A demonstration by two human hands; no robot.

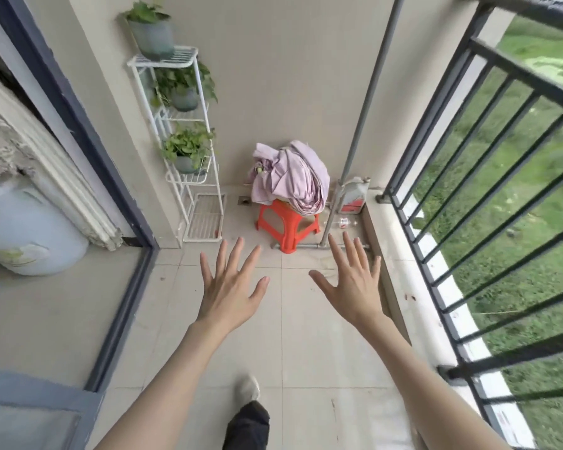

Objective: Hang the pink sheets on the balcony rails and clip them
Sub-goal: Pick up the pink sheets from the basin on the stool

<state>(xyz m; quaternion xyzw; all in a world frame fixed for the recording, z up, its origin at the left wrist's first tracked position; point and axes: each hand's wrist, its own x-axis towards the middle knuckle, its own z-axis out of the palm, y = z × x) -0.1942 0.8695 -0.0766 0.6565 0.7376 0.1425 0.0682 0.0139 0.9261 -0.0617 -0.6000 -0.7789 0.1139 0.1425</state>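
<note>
Pink sheets bunched on orange stool, frame centre. Left hand and right hand outstretched below it, fingers spread, holding nothing. Potted plants on white rack, upper left.

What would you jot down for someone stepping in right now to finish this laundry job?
Left hand: open, fingers spread, holding nothing.
Right hand: open, fingers spread, holding nothing.
Pink sheets: bunched in a heap on the orange plastic stool at the far wall, ahead of both hands.
Balcony rails: to the right, bare, nothing hung on them.
Clips: none visible in this view.
Done: nothing yet.
Left: pick up the sheets, drape them over the rails, find clips and clip them.
</note>
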